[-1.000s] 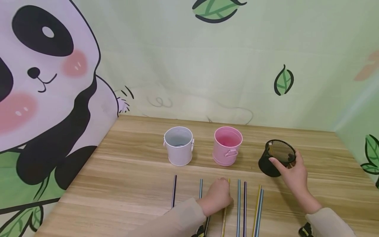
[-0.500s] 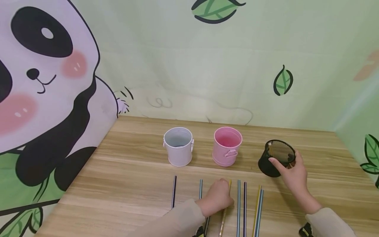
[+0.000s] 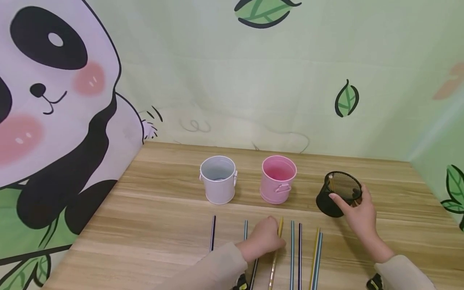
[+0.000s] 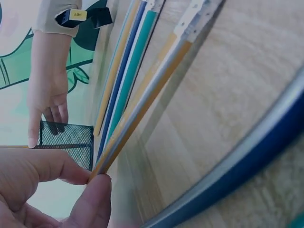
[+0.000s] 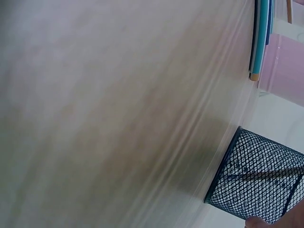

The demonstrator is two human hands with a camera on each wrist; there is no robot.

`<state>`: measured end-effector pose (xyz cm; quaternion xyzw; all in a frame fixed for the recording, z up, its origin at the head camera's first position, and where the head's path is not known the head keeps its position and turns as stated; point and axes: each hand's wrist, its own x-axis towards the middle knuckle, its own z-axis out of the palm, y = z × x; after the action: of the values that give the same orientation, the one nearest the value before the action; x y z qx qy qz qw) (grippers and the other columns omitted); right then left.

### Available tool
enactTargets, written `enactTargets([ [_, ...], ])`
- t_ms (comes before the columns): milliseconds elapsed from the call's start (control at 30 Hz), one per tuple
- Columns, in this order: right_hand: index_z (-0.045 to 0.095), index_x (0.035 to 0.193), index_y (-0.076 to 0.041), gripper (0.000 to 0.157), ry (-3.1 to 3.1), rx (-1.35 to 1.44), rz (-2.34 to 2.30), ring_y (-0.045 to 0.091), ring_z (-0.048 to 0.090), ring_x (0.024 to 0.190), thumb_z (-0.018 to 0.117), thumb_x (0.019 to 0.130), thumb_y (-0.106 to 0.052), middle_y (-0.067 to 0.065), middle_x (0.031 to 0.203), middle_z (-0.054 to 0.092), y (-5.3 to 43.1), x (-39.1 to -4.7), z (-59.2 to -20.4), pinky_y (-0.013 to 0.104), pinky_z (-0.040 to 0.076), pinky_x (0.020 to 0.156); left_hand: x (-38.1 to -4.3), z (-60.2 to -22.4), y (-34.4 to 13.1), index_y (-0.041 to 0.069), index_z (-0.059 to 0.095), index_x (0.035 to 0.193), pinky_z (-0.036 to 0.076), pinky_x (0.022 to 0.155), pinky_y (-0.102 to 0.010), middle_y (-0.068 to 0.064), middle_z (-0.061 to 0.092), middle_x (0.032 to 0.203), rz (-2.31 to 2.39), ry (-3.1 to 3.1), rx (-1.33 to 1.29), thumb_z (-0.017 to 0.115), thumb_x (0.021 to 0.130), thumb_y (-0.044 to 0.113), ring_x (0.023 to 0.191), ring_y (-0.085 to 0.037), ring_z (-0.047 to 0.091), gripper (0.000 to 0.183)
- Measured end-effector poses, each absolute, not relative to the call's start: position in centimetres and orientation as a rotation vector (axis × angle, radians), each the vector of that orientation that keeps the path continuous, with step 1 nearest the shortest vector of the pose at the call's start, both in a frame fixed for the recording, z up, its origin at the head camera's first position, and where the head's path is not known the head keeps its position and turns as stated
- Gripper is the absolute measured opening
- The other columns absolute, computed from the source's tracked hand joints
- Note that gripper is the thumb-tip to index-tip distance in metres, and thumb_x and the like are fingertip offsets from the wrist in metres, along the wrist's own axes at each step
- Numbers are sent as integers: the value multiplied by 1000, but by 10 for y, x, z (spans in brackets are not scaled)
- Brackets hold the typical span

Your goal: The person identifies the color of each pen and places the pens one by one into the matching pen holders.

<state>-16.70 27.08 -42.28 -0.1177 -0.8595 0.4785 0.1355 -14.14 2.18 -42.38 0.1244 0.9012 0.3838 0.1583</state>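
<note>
My left hand [image 3: 266,238] pinches a yellow pencil [image 4: 137,107] between thumb and fingertip, near its far end. In the left wrist view this pencil slants above the table, its white dotted end pointing away from the fingers. My right hand [image 3: 363,217] holds the black mesh pen holder [image 3: 328,204] by its side, thumb at the rim. The holder stands tilted-looking on the table at the right, with a pencil [image 3: 331,183] inside. In the right wrist view only part of the fingers shows at the corner, against the mesh.
Several blue, dark and yellow pencils lie lengthwise along the table's near part, among them a light-blue pencil [image 3: 292,251] and a dark pencil [image 3: 213,231]. A white bucket [image 3: 220,191] and a pink bucket [image 3: 274,189] stand behind them. A panda-printed cloth [image 3: 224,80] hangs at the back.
The yellow pencil in my left hand has tilted slightly, its near end shifting left and its far end a little up and right. The right hand and the pen holder stay in place.
</note>
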Motion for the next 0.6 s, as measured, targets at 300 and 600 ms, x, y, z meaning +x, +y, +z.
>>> enactTargets([
  [300,7,151,-1,94,-2492,-345,1405,46,37,131,67,87,-35,30,147,29,270,-166,-423,56,36,102,-144,-424,21,5,49,78,37,49,-22,-1,45,66,1186,2565,402,74,70,4,59,-13,44,26],
  [600,11,151,-1,91,-2492,-361,1386,46,39,130,67,87,-35,31,145,32,270,-166,-423,56,38,101,-144,-419,20,6,48,78,36,48,-19,3,44,65,1248,2543,456,73,70,1,58,-10,42,27],
])
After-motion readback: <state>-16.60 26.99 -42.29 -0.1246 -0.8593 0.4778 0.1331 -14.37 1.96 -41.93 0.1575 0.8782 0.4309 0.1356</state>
